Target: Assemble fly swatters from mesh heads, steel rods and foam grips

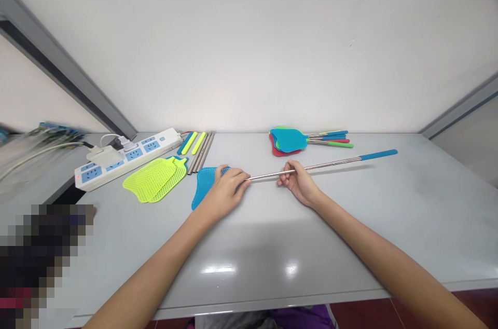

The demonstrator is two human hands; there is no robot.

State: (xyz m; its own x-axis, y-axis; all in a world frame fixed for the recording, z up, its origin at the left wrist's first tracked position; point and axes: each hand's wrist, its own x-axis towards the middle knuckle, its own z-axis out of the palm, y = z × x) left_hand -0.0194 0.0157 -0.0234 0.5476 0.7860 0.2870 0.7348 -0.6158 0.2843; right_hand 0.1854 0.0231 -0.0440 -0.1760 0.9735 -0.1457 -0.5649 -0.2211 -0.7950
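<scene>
Here, we hold a slim metal rod (pixel 332 164) slantwise just above the grey table (pixel 428 215), its blue handle (pixel 379 154) pointing off to the right. Our left hand (pixel 227 189) is closed, thumb and fingers pinching the rod's left end, and it lies partly across a blue mesh swatter head (pixel 204 186); our fingers hide whether the rod and head join. Our right hand (pixel 298 182) is closed too, its fingers curled around the rod further along. Behind it, near the wall (pixel 249 49), we see a pile of swatters (pixel 290 140) with their handles to the right. To the left of our hands lie overlapping yellow-green swatter heads (pixel 153 179), just beside a white power strip (pixel 134 154). Close by, we have loose coloured grips (pixel 189 143), one blue and two yellow, next to some bare metal tubes (pixel 203 155).
</scene>
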